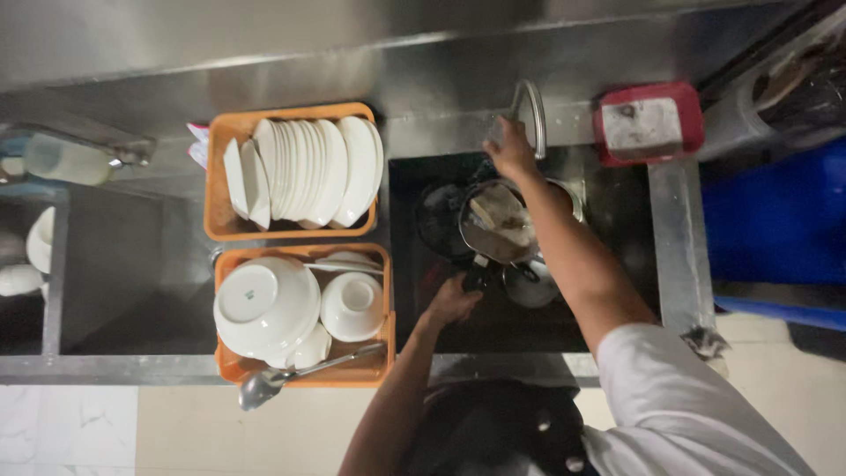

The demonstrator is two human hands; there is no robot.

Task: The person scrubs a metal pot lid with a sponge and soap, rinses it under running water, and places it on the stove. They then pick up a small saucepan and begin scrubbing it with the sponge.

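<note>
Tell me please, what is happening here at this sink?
A person stands at a steel sink. The left hand grips the dark handle of a pan held over the basin, and the right hand reaches up to the curved tap. Other pots lie in the basin below. Beside the sink, one orange basket holds white plates on edge, and a second orange basket holds upturned white bowls, with a ladle across its rim.

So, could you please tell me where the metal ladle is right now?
In the head view, the metal ladle lies at lower left, across the front edge of the orange basket holding white bowls, left of the sink.
</note>
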